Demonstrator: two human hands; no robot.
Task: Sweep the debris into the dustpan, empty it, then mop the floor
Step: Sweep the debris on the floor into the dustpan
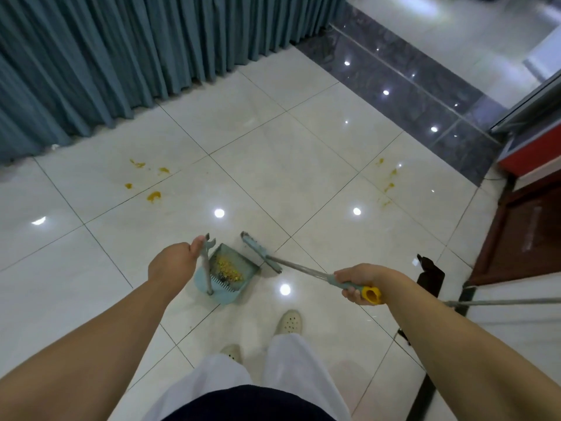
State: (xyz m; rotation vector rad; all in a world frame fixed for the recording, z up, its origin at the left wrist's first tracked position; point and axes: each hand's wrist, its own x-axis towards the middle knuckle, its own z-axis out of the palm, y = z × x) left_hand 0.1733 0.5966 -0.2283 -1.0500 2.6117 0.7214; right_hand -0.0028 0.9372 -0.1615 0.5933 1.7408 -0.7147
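Tiles of glossy pale floor [261, 165] are reflecting ceiling lights, and orange smears [153, 196] are lying well beyond the left hand's fingers, with fainter orange spots [388, 185] far past the right hand's fingers. The left hand [174, 262] is gripping the top of the upright handle of the dustpan [226, 273], fingers curled round it; the pan is sitting on the tile just below and beside those fingers, holding yellow debris [229, 270]. The right hand [359, 282] is clenching the broom [264, 253] at its teal and yellow grip, the head resting just beside the pan's mouth. A teal curtain [106, 56] is hanging far ahead, a dark tile band [394, 80] running to its right.
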